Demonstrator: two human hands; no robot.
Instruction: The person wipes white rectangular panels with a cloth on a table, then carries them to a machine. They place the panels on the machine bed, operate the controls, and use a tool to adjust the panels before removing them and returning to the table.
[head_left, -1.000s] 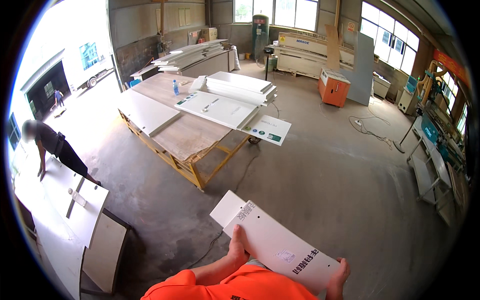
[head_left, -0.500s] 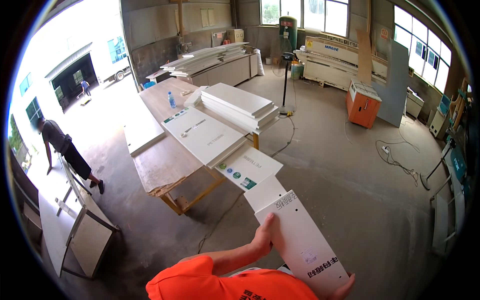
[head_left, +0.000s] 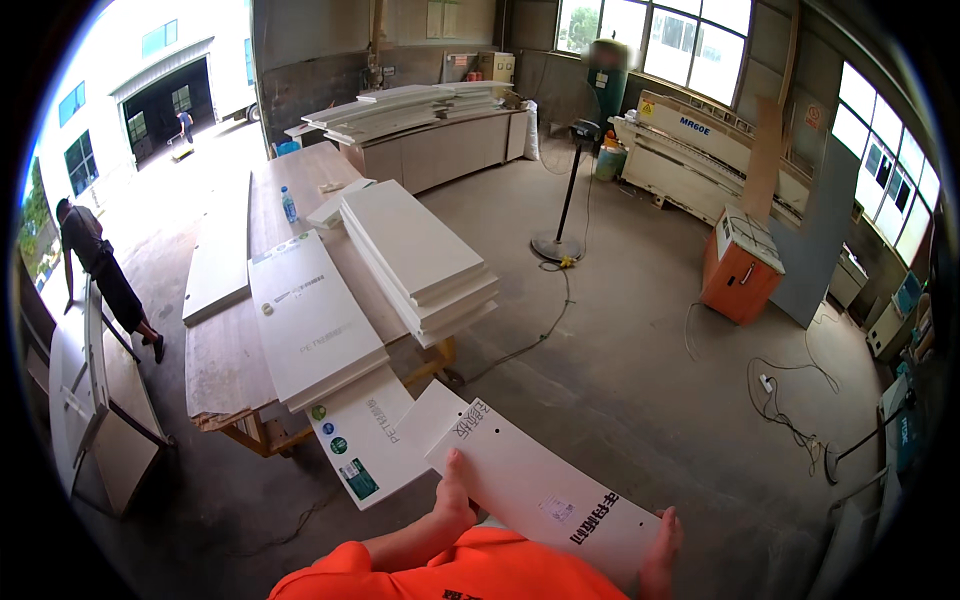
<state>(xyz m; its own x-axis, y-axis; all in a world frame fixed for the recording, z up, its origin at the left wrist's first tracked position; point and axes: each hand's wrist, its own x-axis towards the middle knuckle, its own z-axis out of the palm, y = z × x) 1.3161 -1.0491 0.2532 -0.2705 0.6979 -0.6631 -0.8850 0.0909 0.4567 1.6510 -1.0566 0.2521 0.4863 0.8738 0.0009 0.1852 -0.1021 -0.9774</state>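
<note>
Held between both my hands is a narrow white panel (head_left: 545, 490) with dark lettering, a small paper label and drilled holes. My left hand (head_left: 455, 500) grips its near long edge toward the far left end, thumb on top. My right hand (head_left: 660, 550) is wrapped round its right end; the fingers beneath are hidden. The panel's far end overlaps another plain white piece (head_left: 430, 422). That piece lies across a wider white panel with round stickers (head_left: 375, 440), which juts out past the end of the wooden table (head_left: 225, 370).
On the table are a stack of white boards (head_left: 415, 240), a large white panel (head_left: 310, 320) and a water bottle (head_left: 288, 205). A stand fan (head_left: 568, 200), an orange cabinet (head_left: 740, 275) and floor cables (head_left: 770, 400) are to the right. At far left, a person (head_left: 100, 265) leans over white panels (head_left: 75, 350).
My view has turned and come closer to the table, which now appears further left. The held panel lies more crosswise in view, its right end swung up and to the right. Both hands keep their grip.
</note>
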